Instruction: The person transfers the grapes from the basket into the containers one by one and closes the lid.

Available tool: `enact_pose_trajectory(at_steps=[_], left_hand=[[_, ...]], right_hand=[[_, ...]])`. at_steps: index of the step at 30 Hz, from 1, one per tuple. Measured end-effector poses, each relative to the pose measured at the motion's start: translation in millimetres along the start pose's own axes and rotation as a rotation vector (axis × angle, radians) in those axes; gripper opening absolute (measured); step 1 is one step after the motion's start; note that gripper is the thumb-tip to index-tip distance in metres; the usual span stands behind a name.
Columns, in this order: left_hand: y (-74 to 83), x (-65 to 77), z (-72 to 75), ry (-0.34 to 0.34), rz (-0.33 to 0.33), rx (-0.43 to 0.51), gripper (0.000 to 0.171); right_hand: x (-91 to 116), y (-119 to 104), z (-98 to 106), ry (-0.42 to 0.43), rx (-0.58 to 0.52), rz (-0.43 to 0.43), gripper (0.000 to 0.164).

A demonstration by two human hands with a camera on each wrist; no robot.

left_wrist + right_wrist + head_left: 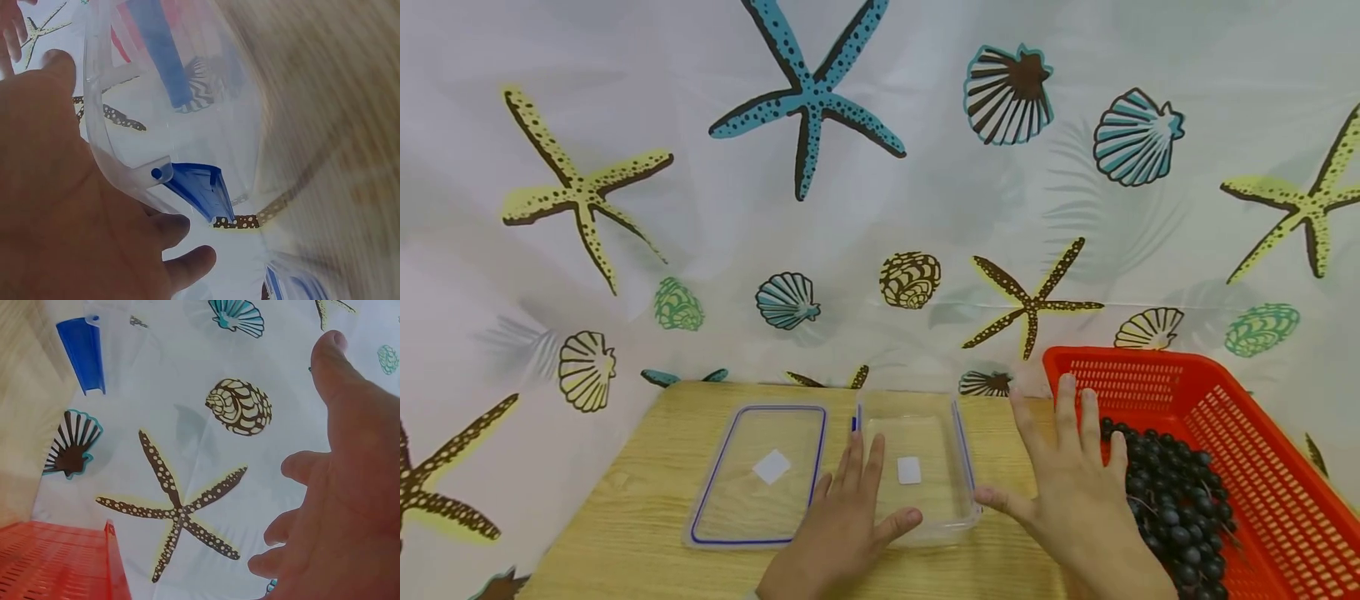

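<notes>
Only the head view catches dark grapes (1180, 492), in the red basket (1277, 483) right of the clear container (936, 492); the left wrist view shows its blue latch (200, 187) jutting. The container's long axis runs away from the person, opening upward! The left hand (842, 517) is at its left rim, fingers slightly apart; the right hand (1078, 492), right of it, fingers spread.

A pale printed covering (865, 225) spans the far side, its material undetermined. The print includes a blue starfish (811, 96) high near the centre, a yellow starfish (580, 193) at left and a blue-striped shell (1138, 137) at right, with faint grey fronds (1082, 183). The worktop (625, 500) shows light wood grain, its far edge against the covering. Lighting is soft.
</notes>
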State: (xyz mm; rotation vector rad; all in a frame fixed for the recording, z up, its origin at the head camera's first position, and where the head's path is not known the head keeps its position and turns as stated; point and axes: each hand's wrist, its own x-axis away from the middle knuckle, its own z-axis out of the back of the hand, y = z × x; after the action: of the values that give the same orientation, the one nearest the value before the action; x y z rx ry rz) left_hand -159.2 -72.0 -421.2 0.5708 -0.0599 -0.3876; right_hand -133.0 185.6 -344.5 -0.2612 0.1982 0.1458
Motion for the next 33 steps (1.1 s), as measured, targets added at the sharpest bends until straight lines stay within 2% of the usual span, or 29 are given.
enact_pose_trajectory(at_steps=[10, 20, 33], left_hand=[[-2.9, -2.0, -1.7, 0.011, 0.022, 0.010, 0.099], [-2.1, -1.7, -0.6, -0.002, 0.011, 0.010, 0.097], [-0.6, -1.7, -0.4, 0.007, 0.002, -0.012, 0.096]], right_hand=[[2.5, 10.7, 24.3, 0.052, -0.017, -0.003, 0.110], [7.6, 45.7, 44.1, 0.168, -0.095, -0.018, 0.102], [6.1, 86.6, 57.3, 0.222, -0.138, -0.139, 0.097]])
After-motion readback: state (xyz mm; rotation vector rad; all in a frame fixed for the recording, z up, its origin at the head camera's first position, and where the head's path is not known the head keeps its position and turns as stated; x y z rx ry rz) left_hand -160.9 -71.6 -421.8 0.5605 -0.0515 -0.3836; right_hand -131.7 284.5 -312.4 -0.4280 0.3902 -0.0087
